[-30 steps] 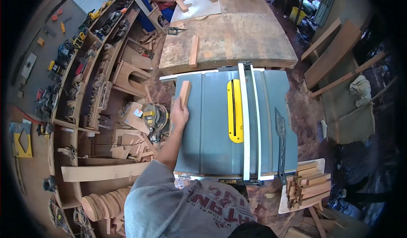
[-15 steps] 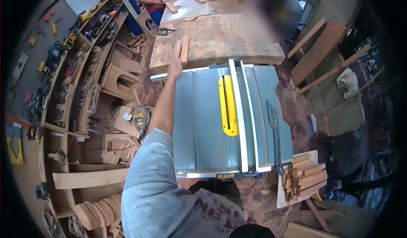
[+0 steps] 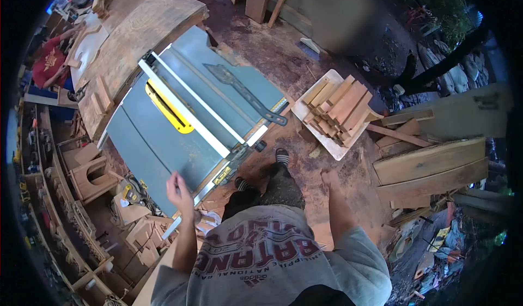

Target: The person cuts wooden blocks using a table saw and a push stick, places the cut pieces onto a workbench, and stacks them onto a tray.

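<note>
Your left hand [image 3: 180, 193], empty, hovers by the table saw [image 3: 188, 138]; beyond your right hand [image 3: 329, 178], grip unclear, wooden blocks [image 3: 343, 107] sit stacked, likely for reach.

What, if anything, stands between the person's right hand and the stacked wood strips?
Nothing visible blocks the right hand from the wood strips; only the near corner of the pale panel under them lies between.

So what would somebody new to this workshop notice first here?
Probably the bright yellow throat plate, set into the grey table saw left of center. Next would come the stack of wooden pieces on a pale board, right of the saw. The person's left hand also stands out against the saw's near edge.
</note>
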Demonstrator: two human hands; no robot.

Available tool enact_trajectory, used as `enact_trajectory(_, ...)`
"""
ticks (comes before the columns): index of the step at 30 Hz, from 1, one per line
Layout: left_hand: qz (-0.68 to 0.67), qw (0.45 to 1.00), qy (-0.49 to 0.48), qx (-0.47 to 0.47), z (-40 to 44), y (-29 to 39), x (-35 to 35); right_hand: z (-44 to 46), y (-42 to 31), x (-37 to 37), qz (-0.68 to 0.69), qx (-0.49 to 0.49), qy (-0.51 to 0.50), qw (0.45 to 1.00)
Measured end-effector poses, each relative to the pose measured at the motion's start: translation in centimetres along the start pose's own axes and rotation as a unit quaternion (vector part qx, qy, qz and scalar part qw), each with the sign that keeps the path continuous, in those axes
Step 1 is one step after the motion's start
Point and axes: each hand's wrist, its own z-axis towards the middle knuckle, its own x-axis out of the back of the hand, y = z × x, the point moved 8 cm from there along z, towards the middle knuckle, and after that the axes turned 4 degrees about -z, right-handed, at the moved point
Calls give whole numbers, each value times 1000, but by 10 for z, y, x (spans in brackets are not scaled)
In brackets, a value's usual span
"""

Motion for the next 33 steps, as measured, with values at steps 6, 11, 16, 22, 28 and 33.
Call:
enact_trajectory(6, 41, 990, -131, 14, -131, 51, -61, 112, -48, 122, 77, -91, 192, 974)
enact_trajectory(11, 78, 957, -259, 107, -150, 91, -142, 216, -66, 172, 63, -182, 219, 957)
enact_trajectory(16, 114, 946, -273, 129, -162, 102, -167, 268, -63, 186, 141, -313, 129, 930)
enact_trajectory(22, 116, 942, -230, 215, -176, 111, -181, 273, -85, 186, 83, -300, 127, 942)
enact_trajectory(28, 133, 947, -224, 188, -189, 118, -185, 290, -42, 171, 150, -181, 218, 947)
enact_trajectory(33, 119, 976, -182, -29, -114, 179, -234, 254, -79, 207, 629, -21, 144, 763)
